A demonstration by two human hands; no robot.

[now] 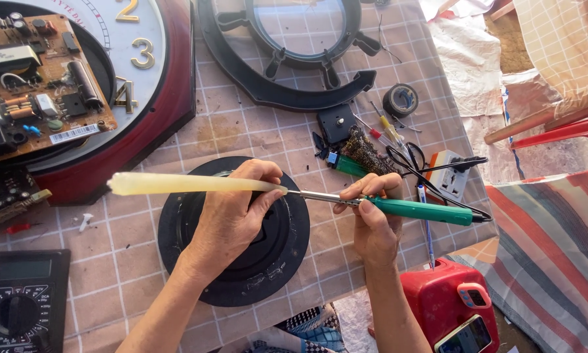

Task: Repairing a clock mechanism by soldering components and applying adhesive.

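Left hand [232, 209] pinches a pale glue stick [189, 184] over the black round speaker [176, 242]; right hand [372, 216] grips the green soldering iron [418, 210] near the table [130, 261] edge, tip meeting the stick.

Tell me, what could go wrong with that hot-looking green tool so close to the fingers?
1. The soldering iron in the right hand has its metal shaft meeting the pale stick right at the left hand fingertips; a slip could burn them.
2. Melted stick might drip onto the black round part beneath.
3. The iron's cord runs to the socket block past loose tools; a snag could jerk it.
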